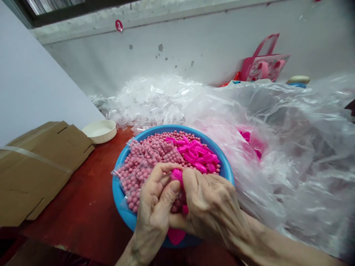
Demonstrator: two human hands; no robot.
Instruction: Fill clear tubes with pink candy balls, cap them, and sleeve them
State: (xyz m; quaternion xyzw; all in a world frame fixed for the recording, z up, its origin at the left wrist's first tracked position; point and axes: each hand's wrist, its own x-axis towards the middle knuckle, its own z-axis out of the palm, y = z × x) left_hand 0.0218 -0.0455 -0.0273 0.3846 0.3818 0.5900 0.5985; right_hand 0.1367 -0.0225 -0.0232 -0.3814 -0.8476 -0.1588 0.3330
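A blue basin (227, 162) holds loose pink beads (162, 133), small clear bags of beads (138, 159) on its left side and bright pink plastic pieces (196, 153) on its right. Over the basin's near part, my left hand (156, 207) pinches a bright pink piece (176, 175) between thumb and fingers. My right hand (209, 203) is closed against the same piece from the right, its fingertips partly hidden. Dark pink beads show between my hands, and more bright pink plastic (176, 235) shows beneath them.
Flattened cardboard (47, 166) lies on the red table (88, 199) at left, near a shallow white dish (100, 131). Small clear bags (149, 99) are heaped behind the basin. Large plastic sheeting (291, 159) spreads along the right, with a pink bag (263, 66) behind.
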